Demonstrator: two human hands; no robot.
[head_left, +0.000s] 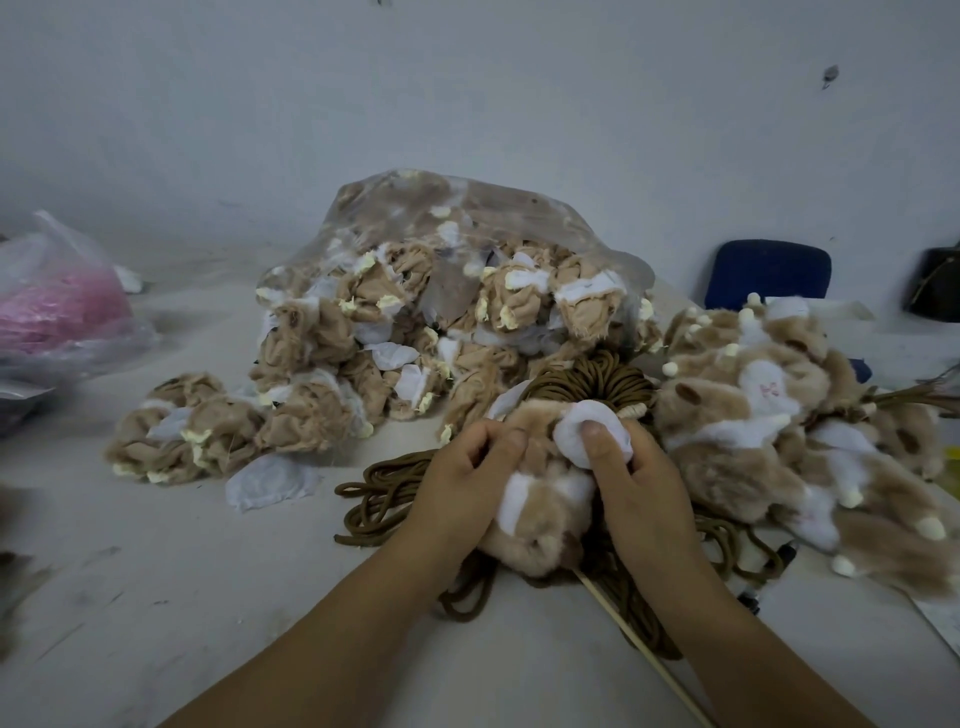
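A tan and white plush toy skin (540, 512) lies on the table in front of me, held by both hands. My left hand (462, 486) grips its left side with curled fingers. My right hand (636, 480) grips its right side, the thumb pressing a round white furry part (587, 423). Brown cord (384, 493) lies in loops under and around the toy, with a bundle of it (597, 382) just behind. A thin wooden stick (639, 644) runs from under the toy toward me.
A clear plastic bag (457, 291) full of inside-out tan skins stands behind, with more spilled at its left (208, 426). Furry turned skins (789, 426) are heaped on the right. A bag with pink stuff (57, 306) is far left; a blue chair back (769, 273) is far right.
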